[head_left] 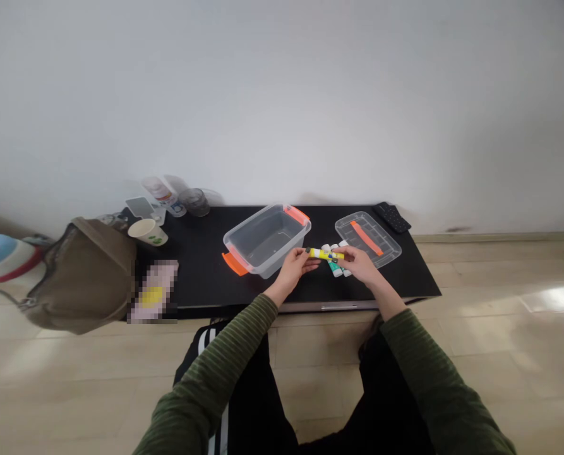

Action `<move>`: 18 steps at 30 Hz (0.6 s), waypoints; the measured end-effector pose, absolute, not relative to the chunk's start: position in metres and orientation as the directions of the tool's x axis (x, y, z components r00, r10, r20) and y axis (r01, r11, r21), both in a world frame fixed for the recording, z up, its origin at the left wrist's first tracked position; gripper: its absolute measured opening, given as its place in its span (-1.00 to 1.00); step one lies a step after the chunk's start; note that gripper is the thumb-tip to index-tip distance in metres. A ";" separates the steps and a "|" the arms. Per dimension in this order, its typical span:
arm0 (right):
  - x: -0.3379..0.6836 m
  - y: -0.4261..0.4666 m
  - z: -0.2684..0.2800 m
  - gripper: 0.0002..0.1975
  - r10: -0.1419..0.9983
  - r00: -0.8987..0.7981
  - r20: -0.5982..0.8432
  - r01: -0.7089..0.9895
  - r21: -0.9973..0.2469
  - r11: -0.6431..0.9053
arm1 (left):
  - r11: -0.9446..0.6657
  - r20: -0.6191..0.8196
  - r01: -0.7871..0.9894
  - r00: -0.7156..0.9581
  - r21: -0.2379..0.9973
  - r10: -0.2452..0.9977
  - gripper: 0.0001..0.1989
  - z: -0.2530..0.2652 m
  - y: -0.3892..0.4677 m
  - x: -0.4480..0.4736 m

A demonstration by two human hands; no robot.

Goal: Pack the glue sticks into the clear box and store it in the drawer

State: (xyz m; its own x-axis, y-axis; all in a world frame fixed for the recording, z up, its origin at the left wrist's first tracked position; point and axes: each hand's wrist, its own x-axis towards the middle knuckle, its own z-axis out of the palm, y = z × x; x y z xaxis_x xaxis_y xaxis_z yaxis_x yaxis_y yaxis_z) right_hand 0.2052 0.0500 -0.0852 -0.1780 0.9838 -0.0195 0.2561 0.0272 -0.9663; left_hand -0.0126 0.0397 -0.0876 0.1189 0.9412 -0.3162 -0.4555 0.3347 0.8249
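Note:
A yellow glue stick (326, 254) with a black cap is held level above the table. My left hand (295, 268) pinches its black-capped left end between the fingertips. At its right end, the fingers of my right hand (361, 265) are closed round the yellow body and partly cover it. Just behind and below lie several green-and-white tubes (335, 268), side by side and partly hidden by my right hand. To the left of my hands stands a clear plastic box (263, 265), lidless, with orange clips. Its clear lid (388, 249) with an orange handle lies flat on the right.
The black table (201, 278) stands against a wall. Along its left side are a paper cup (148, 234), a spray bottle (164, 194), a dark glass (195, 202) and a blurred-out pink item (155, 291). A brown bag (83, 278) sits at the left end. A black keyboard-like object (391, 217) lies back right.

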 end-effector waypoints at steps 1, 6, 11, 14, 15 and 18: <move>0.205 0.050 -0.086 -0.67 0.985 -0.175 0.002 0.253 -0.966 0.046 | 0.327 -0.311 -0.445 0.110 0.834 0.944 -0.83 -0.088 0.040 -0.013; 0.203 0.051 -0.086 -0.64 0.991 -0.132 -0.036 0.172 -0.985 -0.013 | 0.314 -0.291 -0.414 0.121 0.854 0.949 -0.84 -0.090 0.040 -0.015; 0.200 0.049 -0.082 -0.65 0.985 -0.128 -0.116 0.158 -0.983 -0.096 | 0.307 -0.274 -0.410 0.140 0.859 0.952 -0.78 -0.092 0.041 -0.017; 0.201 0.047 -0.078 -0.64 0.977 -0.147 -0.154 0.178 -0.976 -0.128 | 0.289 -0.256 -0.423 0.135 0.859 0.957 -0.74 -0.092 0.040 -0.018; 0.201 0.046 -0.077 -0.63 0.975 -0.151 -0.164 0.180 -0.974 -0.136 | 0.285 -0.251 -0.425 0.134 0.859 0.959 -0.74 -0.091 0.040 -0.019; 0.201 0.044 -0.075 -0.63 0.967 -0.155 -0.200 0.200 -0.965 -0.168 | 0.271 -0.233 -0.419 0.141 0.867 0.962 -0.72 -0.088 0.038 -0.021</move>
State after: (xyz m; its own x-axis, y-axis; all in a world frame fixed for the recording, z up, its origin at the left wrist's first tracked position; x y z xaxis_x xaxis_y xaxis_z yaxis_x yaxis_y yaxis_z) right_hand 0.2008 0.0436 -0.0747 -0.1554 0.9674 -0.2001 0.2000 -0.1675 -0.9654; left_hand -0.0205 0.0376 -0.0883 0.1407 0.9622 -0.2331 -0.4189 0.2712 0.8666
